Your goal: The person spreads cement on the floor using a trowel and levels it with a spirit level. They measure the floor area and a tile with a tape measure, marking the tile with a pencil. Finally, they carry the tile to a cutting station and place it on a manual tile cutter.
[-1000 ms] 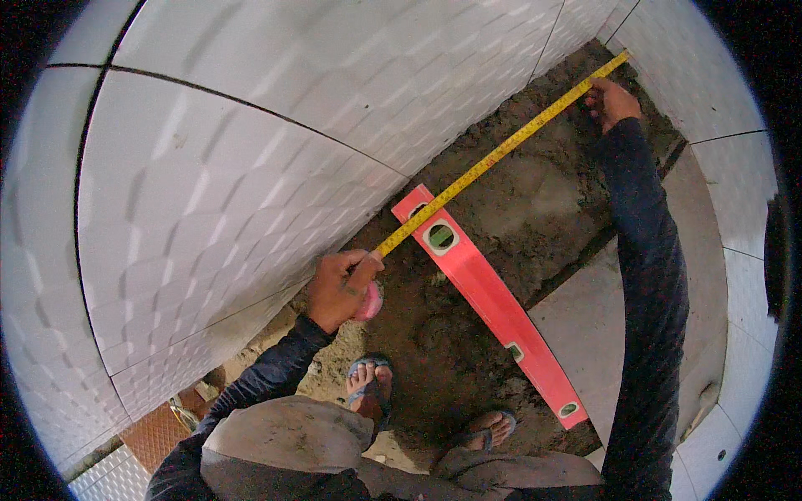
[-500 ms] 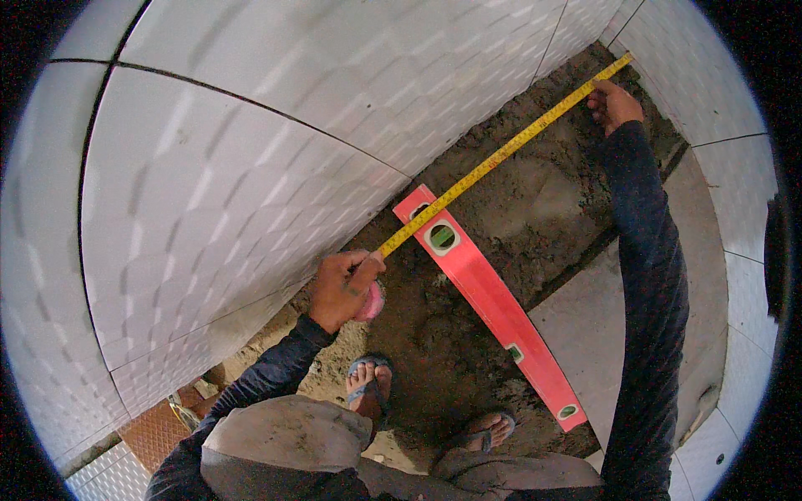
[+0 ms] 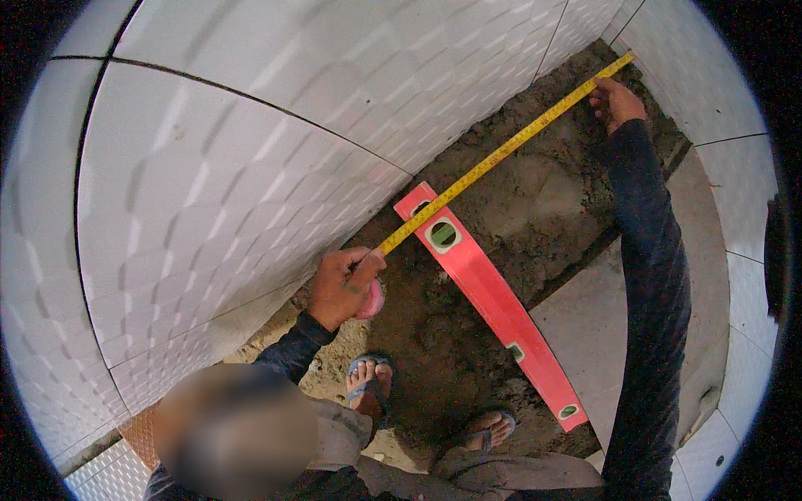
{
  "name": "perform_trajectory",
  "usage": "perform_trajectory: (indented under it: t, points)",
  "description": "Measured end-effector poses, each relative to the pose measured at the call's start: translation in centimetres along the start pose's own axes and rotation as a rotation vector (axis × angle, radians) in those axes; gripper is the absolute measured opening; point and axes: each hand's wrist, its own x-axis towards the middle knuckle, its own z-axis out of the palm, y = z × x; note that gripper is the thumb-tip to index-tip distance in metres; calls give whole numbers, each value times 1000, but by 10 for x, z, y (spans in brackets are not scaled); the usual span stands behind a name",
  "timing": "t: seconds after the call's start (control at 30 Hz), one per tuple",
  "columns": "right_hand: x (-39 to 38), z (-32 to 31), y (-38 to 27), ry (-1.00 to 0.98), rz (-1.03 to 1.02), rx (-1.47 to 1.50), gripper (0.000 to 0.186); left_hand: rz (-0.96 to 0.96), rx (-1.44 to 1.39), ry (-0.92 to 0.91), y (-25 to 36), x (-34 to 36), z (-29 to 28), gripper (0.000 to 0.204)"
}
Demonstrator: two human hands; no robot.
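Observation:
My left hand [image 3: 338,288] is closed round the pinkish-red case of a tape measure [image 3: 373,301], beside the left tiled wall. The yellow blade [image 3: 510,149] runs out taut to the far right wall, its tip at the tiles. My right hand [image 3: 619,105] has its curled fingers on the blade's edge near that tip. A red spirit level [image 3: 484,296] lies on the dirt floor, and the blade crosses over its far end. Green vials show in its windows.
White textured tile walls [image 3: 225,184] rise on the left and right [image 3: 727,100]. Rough, damp mortar or earth [image 3: 543,188] covers the floor, with a flat grey slab [image 3: 585,321] on the right. My sandalled feet [image 3: 369,380] stand near the level. A blurred patch [image 3: 238,434] hides the lower left.
Both hands and the tape hold nearly the same place; the view has shifted slightly. A blurred patch now covers part of my left forearm and knee.

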Motion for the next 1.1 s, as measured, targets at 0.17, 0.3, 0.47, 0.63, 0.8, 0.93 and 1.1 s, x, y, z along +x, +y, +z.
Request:
perform_trajectory:
  t: [0.17,0.3,0.47,0.63,0.8,0.93,1.1]
  points:
    - [-4,0,-3,-5,13,20,27,-72,2,-30,-1,2,1,36]
    - [-5,0,-4,-32,12,6,28,-30,-30,-18,-5,1,2,37]
    - [2,-2,-1,-61,32,-53,27,-72,-78,-39,-3,1,1,37]
    - [-2,1,-1,-86,10,-82,30,-91,-46,-44,2,1,2,34]
    - [13,-9,5,-125,5,-93,34,31,71,-11,3,2,2,32]
    - [3,-2,5,-98,-54,-121,34,87,58,63,-3,0,5,32]
    - [3,-2,5,-78,-27,-94,33,0,8,34,-1,1,5,32]
